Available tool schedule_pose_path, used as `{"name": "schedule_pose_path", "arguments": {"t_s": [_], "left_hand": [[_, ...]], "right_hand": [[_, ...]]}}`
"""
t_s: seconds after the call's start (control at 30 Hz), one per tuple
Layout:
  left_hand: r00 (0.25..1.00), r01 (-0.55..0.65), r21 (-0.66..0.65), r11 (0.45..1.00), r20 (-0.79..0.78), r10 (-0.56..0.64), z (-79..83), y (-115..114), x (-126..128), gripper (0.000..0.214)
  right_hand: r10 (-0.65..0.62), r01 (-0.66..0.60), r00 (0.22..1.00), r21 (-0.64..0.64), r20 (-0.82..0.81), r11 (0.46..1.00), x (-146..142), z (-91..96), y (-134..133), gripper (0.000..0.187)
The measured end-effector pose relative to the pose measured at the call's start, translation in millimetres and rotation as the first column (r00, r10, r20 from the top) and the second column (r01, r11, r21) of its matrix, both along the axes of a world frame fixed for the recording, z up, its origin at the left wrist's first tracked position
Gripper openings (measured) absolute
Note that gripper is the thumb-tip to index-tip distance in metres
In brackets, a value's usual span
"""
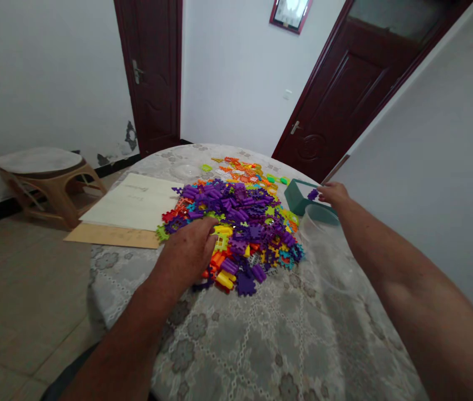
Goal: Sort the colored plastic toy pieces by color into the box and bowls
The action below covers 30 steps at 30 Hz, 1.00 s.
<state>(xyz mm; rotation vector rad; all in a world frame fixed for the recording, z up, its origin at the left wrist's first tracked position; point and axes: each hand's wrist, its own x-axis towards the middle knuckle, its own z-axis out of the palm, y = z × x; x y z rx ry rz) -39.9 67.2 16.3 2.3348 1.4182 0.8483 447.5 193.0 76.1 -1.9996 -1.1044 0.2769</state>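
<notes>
A heap of purple, orange, yellow and green plastic interlocking pieces (pixel 240 228) lies at the middle of a round table, sorting or gathering apparently under way as both bare hands work at it. The person's left hand (pixel 188 250) rests palm down on the heap's near edge, fingers curled over a yellow piece (pixel 221 240), though the hand hides whether they grip it. Across the table, the right hand (pixel 333 194) reaches out with fingers narrowed around a small purple piece (pixel 313 194), held just beside the open teal box (pixel 299 197). A clear plastic container (pixel 320 223) stands just in front of the box, near the arm. Orange pieces spread toward the far side of the table, whose grey lace-patterned cloth (pixel 236 345) hangs over the edge. To the left, a white board (pixel 132 201) lies on a tan card (pixel 111 235) by the heap. Beyond the table, a tan stool (pixel 38 161) stands on the tiled floor (pixel 23 278), with dark red doors (pixel 148 72) set in the white walls and a framed picture (pixel 290 12) above.
</notes>
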Motion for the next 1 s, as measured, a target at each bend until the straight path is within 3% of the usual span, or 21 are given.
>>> {"name": "schedule_pose_path", "arguments": {"t_s": [0.1,0.2,0.3,0.37,0.47,0.5,0.57,0.67,0.77,0.9,1.0], "left_hand": [[0.998,0.028,0.001,1.000,-0.052,-0.028,-2.2,-0.9,-0.4,0.029],[0.993,0.076,-0.018,0.997,-0.091,-0.078,-2.4,-2.2,-0.2,0.028],[0.978,0.170,-0.045,0.984,-0.111,-0.174,0.3,-7.5,3.4,0.027],[0.953,0.271,-0.042,0.962,-0.129,-0.274,1.9,-14.6,9.1,0.027],[0.881,0.433,-0.038,0.901,-0.197,-0.431,1.0,-29.5,22.4,0.024],[0.860,0.463,-0.035,0.886,-0.226,-0.458,-0.5,-34.8,27.4,0.023],[0.842,0.474,-0.018,0.880,-0.283,-0.459,-5.2,-44.0,36.9,0.025],[0.845,0.437,0.009,0.899,-0.346,-0.407,-15.1,-51.1,47.6,0.033],[0.842,0.414,0.009,0.910,-0.385,-0.379,-24.7,-50.1,52.8,0.036],[0.826,0.405,0.005,0.914,-0.430,-0.363,-31.3,-43.5,54.6,0.041],[0.810,0.434,0.006,0.901,-0.441,-0.387,-30.6,-39.4,54.8,0.039]], "right_hand": [[-0.103,0.104,0.993,0.015,-0.059,0.994,-13.3,7.4,-3.9,0.028],[-0.070,0.079,0.994,0.115,-0.080,0.990,-37.0,17.9,-12.6,0.025],[0.105,-0.106,0.994,0.155,0.010,0.982,-74.3,25.0,-44.2,0.020],[0.324,-0.338,0.934,0.077,0.153,0.938,-106.3,23.2,-82.3,0.019],[0.622,-0.618,0.725,-0.119,0.296,0.777,-158.1,2.7,-149.4,0.019],[0.682,-0.670,0.657,-0.165,0.320,0.724,-173.8,-9.3,-168.9,0.017],[0.730,-0.706,0.587,-0.219,0.349,0.673,-199.3,-37.7,-197.5,0.021],[0.710,-0.659,0.594,-0.276,0.379,0.699,-220.2,-78.3,-213.8,0.028],[0.697,-0.623,0.619,-0.313,0.363,0.717,-224.9,-101.9,-213.2,0.034],[0.684,-0.630,0.652,-0.268,0.329,0.729,-219.0,-111.5,-211.7,0.038],[0.684,-0.659,0.667,-0.195,0.294,0.727,-212.0,-112.4,-211.7,0.026]]}}
